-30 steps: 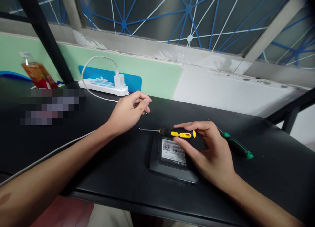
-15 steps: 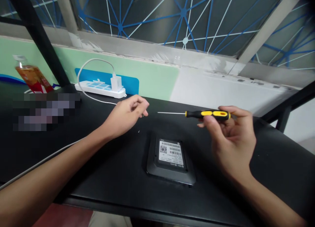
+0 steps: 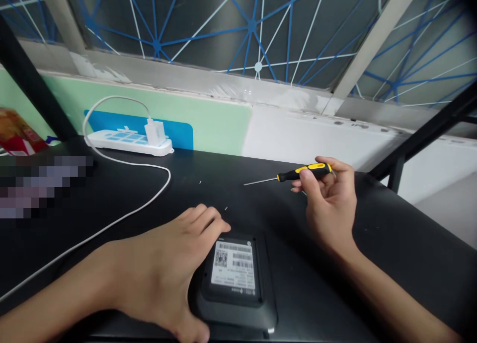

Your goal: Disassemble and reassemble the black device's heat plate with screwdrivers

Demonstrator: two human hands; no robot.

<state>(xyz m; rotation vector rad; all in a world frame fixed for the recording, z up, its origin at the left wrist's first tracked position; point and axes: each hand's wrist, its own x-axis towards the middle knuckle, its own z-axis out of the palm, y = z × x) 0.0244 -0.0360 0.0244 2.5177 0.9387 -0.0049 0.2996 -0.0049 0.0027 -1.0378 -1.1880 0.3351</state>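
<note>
A black-and-yellow screwdriver [image 3: 303,172] is held in my right hand [image 3: 331,199], its thin metal shaft pointing left above the desk. Below and left of its tip lies a flat black device [image 3: 257,310], its label [image 3: 234,264] with barcodes and a QR code facing up. My left hand [image 3: 171,266] is at the device's left side with thumb and fingers spread; whether the fingertips press on the casing I cannot tell. Two tiny screw-like metal pieces [image 3: 225,208] lie on the desk beyond the device.
A white power strip [image 3: 130,143] with a plugged-in charger [image 3: 155,132] stands at the back left. Its white cable [image 3: 149,202] loops across the black desk [image 3: 391,263]. A bottle [image 3: 18,132] stands at the far left. Wall and window border the back edge.
My left hand has come down from near the power strip to the device, opening its fingers. Two tiny pieces now show on the desk instead of one. The screwdriver tilts slightly downward.
</note>
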